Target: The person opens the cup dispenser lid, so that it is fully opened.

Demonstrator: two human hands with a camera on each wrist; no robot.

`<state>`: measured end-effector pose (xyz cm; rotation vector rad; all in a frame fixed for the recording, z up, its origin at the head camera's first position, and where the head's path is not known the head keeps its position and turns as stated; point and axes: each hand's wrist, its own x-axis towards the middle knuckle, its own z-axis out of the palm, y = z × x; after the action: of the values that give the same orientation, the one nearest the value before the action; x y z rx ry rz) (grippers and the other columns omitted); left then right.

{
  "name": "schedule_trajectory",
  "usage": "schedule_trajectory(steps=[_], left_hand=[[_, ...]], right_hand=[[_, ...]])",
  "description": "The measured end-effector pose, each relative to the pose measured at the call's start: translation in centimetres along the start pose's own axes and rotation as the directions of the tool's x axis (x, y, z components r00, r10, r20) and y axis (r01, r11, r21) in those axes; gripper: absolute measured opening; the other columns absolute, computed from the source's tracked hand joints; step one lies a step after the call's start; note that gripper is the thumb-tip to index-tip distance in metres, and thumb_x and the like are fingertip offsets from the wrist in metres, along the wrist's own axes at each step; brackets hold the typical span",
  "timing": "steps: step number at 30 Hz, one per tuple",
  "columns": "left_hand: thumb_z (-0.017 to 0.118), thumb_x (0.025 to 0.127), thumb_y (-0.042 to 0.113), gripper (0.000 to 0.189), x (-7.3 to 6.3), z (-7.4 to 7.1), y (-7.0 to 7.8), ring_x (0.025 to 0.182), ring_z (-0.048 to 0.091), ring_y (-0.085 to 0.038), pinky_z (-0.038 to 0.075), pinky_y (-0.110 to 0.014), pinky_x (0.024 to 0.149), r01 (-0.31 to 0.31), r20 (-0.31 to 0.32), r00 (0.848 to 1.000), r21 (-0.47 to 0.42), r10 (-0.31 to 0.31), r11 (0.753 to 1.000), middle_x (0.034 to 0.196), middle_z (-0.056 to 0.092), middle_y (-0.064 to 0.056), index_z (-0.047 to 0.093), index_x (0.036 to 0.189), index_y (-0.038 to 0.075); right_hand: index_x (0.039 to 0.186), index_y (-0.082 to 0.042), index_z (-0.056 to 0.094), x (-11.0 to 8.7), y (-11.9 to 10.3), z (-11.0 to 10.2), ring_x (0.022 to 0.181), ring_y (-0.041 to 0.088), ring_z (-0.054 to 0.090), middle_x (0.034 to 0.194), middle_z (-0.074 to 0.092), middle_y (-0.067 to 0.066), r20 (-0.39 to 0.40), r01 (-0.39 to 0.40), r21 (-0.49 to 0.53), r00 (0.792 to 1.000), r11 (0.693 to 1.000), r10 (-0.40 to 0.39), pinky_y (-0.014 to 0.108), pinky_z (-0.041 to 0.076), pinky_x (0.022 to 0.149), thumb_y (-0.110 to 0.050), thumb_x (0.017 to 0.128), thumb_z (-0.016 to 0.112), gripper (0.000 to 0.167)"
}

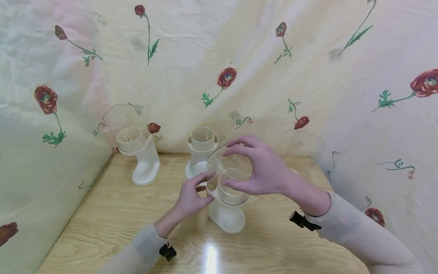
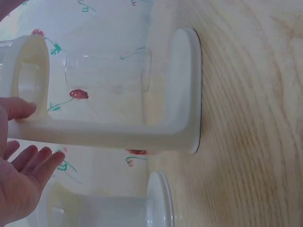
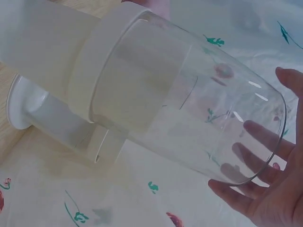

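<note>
A white stand [image 1: 226, 219] with a flat rounded foot and a ring at its top stands upright on the table. My left hand [image 1: 193, 194] grips its upright near the ring, thumb at the ring's edge in the left wrist view and fingers behind. A clear container [image 3: 227, 101] sits in the ring, narrow end in the white ring [image 3: 111, 52] and rounded closed end up. My right hand [image 1: 261, 165] curves around the container's upper end from the right, thumb on the near side. Several fingers [image 3: 258, 161] show through its clear wall.
Two similar white stands with pale collars, a left one [image 1: 146, 169] and a middle one [image 1: 196, 167], stand at the back. Another clear container [image 1: 309, 144] stands at the back right. Flowered cloth [image 1: 184, 83] encloses the wooden table [image 1: 113, 224] behind and at both sides.
</note>
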<state>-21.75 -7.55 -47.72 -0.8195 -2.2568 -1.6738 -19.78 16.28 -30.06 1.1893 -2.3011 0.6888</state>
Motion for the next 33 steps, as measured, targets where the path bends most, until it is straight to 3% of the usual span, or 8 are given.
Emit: schedule_trajectory(steps=[4,7,14,19,23,27,31,33], left_hand=[[0.079,0.082,-0.008,0.051,0.0,0.0,0.2,0.114,0.074,-0.042,0.068,-0.033,0.084,0.045,0.017,0.999,-0.029,-0.045,0.999,0.125,0.075,-0.024,0.07,0.132,-0.003],[0.077,0.082,-0.01,0.051,-0.3,0.2,0.4,0.114,0.074,-0.042,0.068,-0.032,0.084,0.071,0.006,0.997,-0.044,-0.071,0.997,0.125,0.075,-0.024,0.07,0.132,-0.004],[0.08,0.079,-0.007,0.057,-0.8,0.4,0.1,0.117,0.074,-0.039,0.067,-0.03,0.087,0.023,-0.009,1.0,-0.021,-0.023,1.0,0.129,0.075,-0.019,0.069,0.135,0.001],[0.085,0.078,-0.001,0.06,-0.2,-0.1,-0.3,0.123,0.071,-0.037,0.066,-0.037,0.095,0.034,0.056,0.998,-0.018,-0.033,0.999,0.132,0.074,-0.017,0.068,0.134,0.004],[0.084,0.081,-0.001,0.048,-0.1,-0.2,-0.6,0.12,0.071,-0.038,0.067,-0.038,0.093,0.095,0.129,0.988,-0.048,-0.088,0.994,0.125,0.074,-0.018,0.07,0.127,0.003],[0.082,0.083,-0.004,0.048,-0.5,0.2,-0.5,0.119,0.071,-0.041,0.068,-0.034,0.088,0.134,0.128,0.984,-0.093,-0.121,0.987,0.124,0.073,-0.021,0.069,0.129,0.001],[0.086,0.082,0.0,0.058,-1.0,0.6,-0.4,0.121,0.071,-0.039,0.067,-0.031,0.088,0.105,0.095,0.991,-0.084,-0.097,0.991,0.127,0.073,-0.019,0.066,0.137,0.003],[0.089,0.081,0.005,0.062,-1.0,0.5,-0.6,0.123,0.069,-0.037,0.067,-0.034,0.092,0.095,0.109,0.99,-0.067,-0.088,0.993,0.128,0.072,-0.017,0.065,0.137,0.005]], right_hand=[[0.114,-0.018,0.076,0.3,-0.1,0.2,0.119,0.024,0.064,0.123,0.072,0.003,0.001,-0.001,-0.037,1.0,0.999,0.001,0.042,0.061,0.092,-0.039,0.074,0.093,0.049],[0.114,-0.017,0.076,0.3,0.3,0.2,0.118,0.022,0.064,0.12,0.072,0.0,0.024,0.019,-0.006,1.0,1.0,-0.019,0.042,0.06,0.096,-0.035,0.076,0.093,0.046],[0.119,-0.018,0.074,0.4,1.0,0.0,0.123,0.021,0.062,0.127,0.069,0.002,0.064,0.026,0.05,0.998,0.998,-0.029,0.042,0.058,0.101,-0.034,0.075,0.093,0.051],[0.119,-0.016,0.074,0.5,0.5,0.0,0.123,0.025,0.062,0.128,0.068,0.007,0.031,0.008,-0.014,1.0,1.0,-0.008,0.044,0.061,0.097,-0.041,0.072,0.095,0.057],[0.115,-0.016,0.075,0.7,0.3,0.1,0.119,0.024,0.063,0.122,0.07,0.002,0.042,0.0,-0.057,0.999,0.998,0.002,0.043,0.061,0.096,-0.042,0.075,0.093,0.051],[0.115,-0.016,0.075,0.8,0.8,0.1,0.118,0.022,0.064,0.119,0.071,-0.001,0.069,0.022,-0.028,0.997,0.999,-0.02,0.043,0.059,0.099,-0.04,0.077,0.092,0.048],[0.116,-0.016,0.075,0.8,1.4,-0.2,0.12,0.021,0.062,0.121,0.07,-0.001,0.094,0.037,0.025,0.995,0.999,-0.039,0.044,0.058,0.101,-0.036,0.076,0.093,0.048],[0.119,-0.016,0.074,0.9,1.5,-0.2,0.121,0.021,0.063,0.124,0.069,0.0,0.099,0.037,0.038,0.994,0.999,-0.04,0.044,0.058,0.101,-0.036,0.075,0.093,0.051]])
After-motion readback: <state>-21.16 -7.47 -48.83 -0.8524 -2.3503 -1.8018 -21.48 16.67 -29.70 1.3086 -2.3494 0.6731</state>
